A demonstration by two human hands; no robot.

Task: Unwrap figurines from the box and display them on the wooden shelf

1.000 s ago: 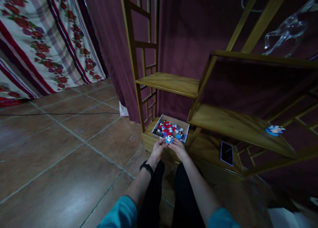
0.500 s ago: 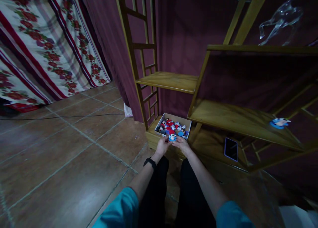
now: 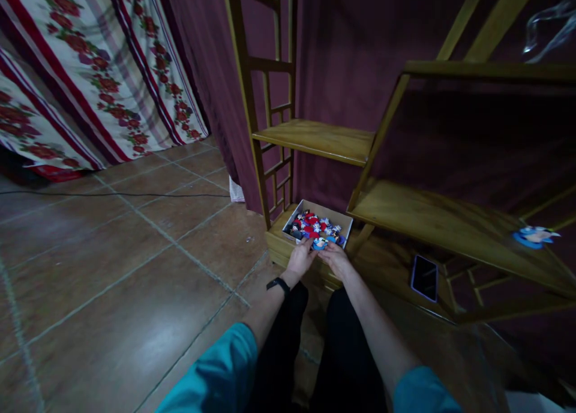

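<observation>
Between the fingertips of both hands is a small blue-and-white figurine (image 3: pixel 320 244), held at the front edge of a shallow box (image 3: pixel 338 213). My left hand (image 3: pixel 301 257) grips its left side, and my right hand (image 3: pixel 335 259) pinches its right side. Inside the box lie several small figurines (image 3: pixel 311 222) in red, white, blue and black, heaped together. Farther right, a similar blue-and-white figurine (image 3: pixel 535 237) sits alone on a shelf.
The box stands on the bottom level of a wooden shelf unit (image 3: pixel 315 138). A phone (image 3: pixel 425 277) lies on the lower shelf at right. A clear glass ornament (image 3: pixel 549 26) stands at upper right. A thin cable (image 3: pixel 135 194) crosses the tiled floor at left.
Both hands have shifted slightly up and right in view, closer over the box's front edge, still holding the figurine. The camera view has turned a little, so the shelf appears moved.
</observation>
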